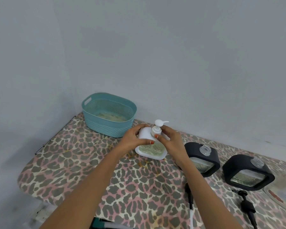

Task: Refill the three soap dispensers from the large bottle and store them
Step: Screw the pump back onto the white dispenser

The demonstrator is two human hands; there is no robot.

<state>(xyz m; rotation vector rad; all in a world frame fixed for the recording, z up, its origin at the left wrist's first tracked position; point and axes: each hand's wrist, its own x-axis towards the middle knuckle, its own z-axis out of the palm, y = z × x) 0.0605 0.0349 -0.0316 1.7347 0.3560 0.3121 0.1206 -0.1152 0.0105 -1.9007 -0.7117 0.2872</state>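
Altogether three dispensers, one basket.

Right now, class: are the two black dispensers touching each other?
Apart. The head view shows patterned cloth between the nearer black dispenser and the farther one.

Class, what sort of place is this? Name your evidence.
Probably a home utility or laundry corner: a leopard-print padded board like an ironing board, against bare walls, with a teal plastic basket.
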